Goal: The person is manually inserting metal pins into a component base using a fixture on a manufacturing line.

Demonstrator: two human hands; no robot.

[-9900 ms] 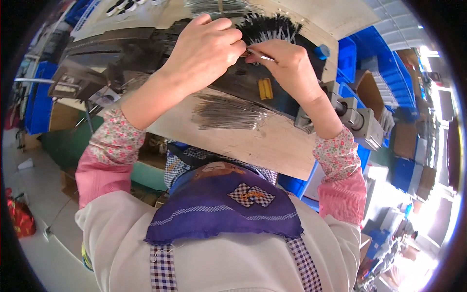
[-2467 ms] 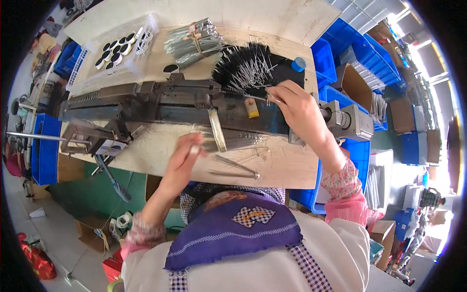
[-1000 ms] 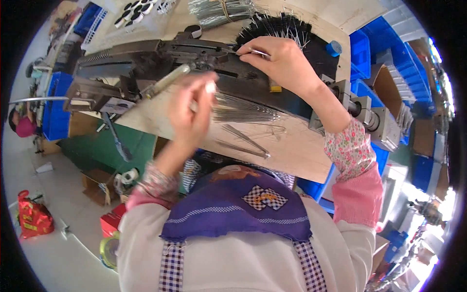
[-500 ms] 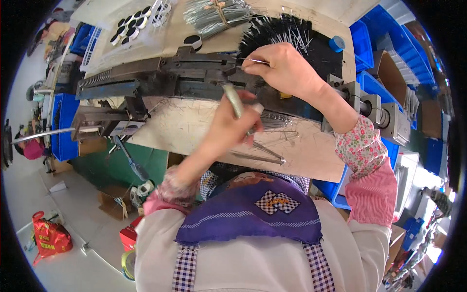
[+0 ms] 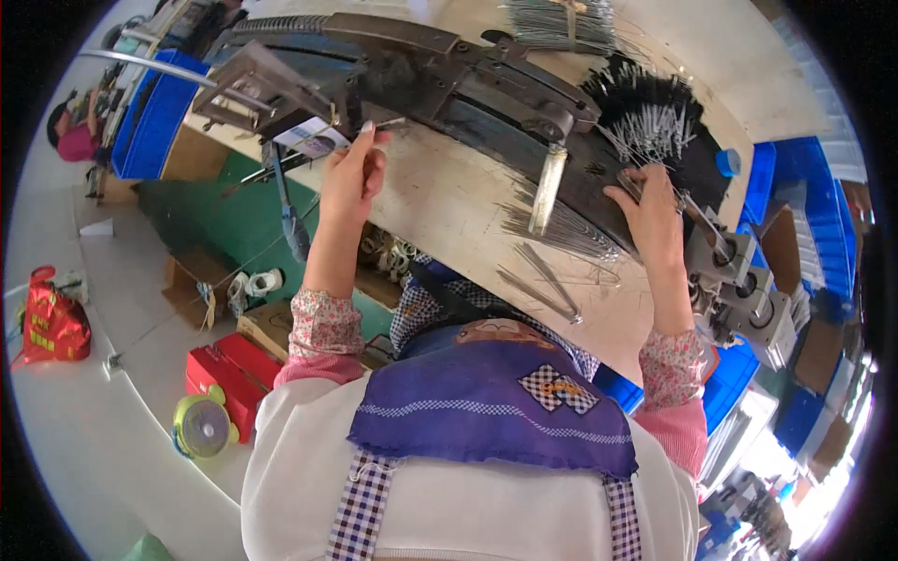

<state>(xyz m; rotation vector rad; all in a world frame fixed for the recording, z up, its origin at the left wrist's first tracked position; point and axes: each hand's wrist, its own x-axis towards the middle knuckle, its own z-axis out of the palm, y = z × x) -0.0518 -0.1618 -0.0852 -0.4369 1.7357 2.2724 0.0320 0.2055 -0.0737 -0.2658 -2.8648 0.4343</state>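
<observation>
My left hand (image 5: 352, 182) is raised over the near left edge of the table, its fingers closed in a pinch. A short thin wire (image 5: 388, 124) sticks out at its fingertips. To the right, my right hand (image 5: 655, 213) has thumb and fingers closed on thin metal wire, right by the bare stems of a pile of black wire brushes (image 5: 655, 122). Exactly what its fingertips hold is partly hidden. Between the hands, the dark metal bench press (image 5: 430, 79) crosses the table. Its wrapped lever handle (image 5: 548, 192) points toward me, with neither hand on it.
Loose bent wires (image 5: 561, 229) lie in front of the press, and a few longer ones (image 5: 552, 285) nearer me. A tied wire bundle (image 5: 561, 26) is at the back. Metal clamp blocks (image 5: 744, 280) stand on the right, beside blue bins (image 5: 804, 187). A blue round cap (image 5: 728, 163) sits far right.
My left hand has let go of the lever handle and moved left. My right hand has left the press jaw and come nearer to me beside the brush stems. The view has shifted.
</observation>
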